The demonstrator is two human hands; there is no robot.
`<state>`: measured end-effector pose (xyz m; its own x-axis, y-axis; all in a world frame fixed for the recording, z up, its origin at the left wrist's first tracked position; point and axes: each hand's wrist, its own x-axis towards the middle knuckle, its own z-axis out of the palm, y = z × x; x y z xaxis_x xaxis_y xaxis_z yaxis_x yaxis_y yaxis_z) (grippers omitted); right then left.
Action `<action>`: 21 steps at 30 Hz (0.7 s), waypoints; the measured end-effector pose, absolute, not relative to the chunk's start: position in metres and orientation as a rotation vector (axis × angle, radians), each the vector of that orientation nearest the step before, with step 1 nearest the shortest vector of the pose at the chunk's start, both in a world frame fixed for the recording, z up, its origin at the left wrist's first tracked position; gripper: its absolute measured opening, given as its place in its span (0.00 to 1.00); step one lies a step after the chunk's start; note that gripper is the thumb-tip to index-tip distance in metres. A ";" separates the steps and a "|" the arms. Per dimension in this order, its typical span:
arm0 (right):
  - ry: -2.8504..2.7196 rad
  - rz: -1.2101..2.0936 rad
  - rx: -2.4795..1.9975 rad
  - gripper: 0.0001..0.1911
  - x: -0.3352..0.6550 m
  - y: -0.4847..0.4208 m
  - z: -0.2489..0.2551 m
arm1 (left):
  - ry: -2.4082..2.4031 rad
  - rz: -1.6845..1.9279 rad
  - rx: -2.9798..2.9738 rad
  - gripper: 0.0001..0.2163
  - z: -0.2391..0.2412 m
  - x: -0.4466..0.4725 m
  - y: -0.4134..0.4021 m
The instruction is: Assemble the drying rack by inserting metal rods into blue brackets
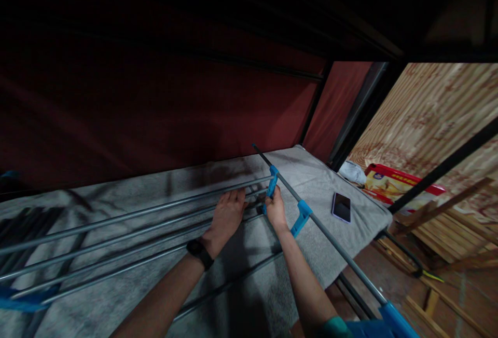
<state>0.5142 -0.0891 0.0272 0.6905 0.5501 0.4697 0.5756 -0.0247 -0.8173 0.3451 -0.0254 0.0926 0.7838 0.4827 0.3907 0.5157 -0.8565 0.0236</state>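
Observation:
A metal drying rack of several grey rods (128, 229) with blue plastic connectors lies across a grey blanket-covered bed (311, 182). My left hand (226, 217), with a black watch on its wrist, rests over the rods with fingers stretched along them. My right hand (274, 205) is closed round a blue connector (272, 185) where the rods meet a long side rod (330, 239). A second blue connector (301, 216) sits on that side rod just right of my right wrist.
A phone (341, 206) lies face up on the blanket to the right. A dark red curtain (155, 115) hangs behind the bed. A red and yellow box (392, 182) and wooden slats (447, 234) sit on the floor at right. Black frame bars (443, 169) cross there.

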 end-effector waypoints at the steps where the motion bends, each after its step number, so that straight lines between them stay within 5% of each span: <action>1: -0.912 -0.020 -1.704 0.24 0.514 -0.089 0.027 | -0.885 -0.523 -2.947 0.18 0.092 0.349 -0.021; 7: -0.865 -0.031 -1.868 0.16 0.513 -0.088 0.032 | -0.829 -0.380 -3.103 0.18 0.099 0.358 -0.007; 21: -0.864 -0.067 -1.902 0.18 0.509 -0.087 0.034 | -0.773 -0.309 -3.100 0.18 0.101 0.355 -0.014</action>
<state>0.5092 -0.0873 0.0337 0.7428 0.5349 0.4027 0.5909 -0.2409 -0.7699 0.3551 -0.0135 0.1015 0.8656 0.4712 0.1695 0.4581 -0.8818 0.1122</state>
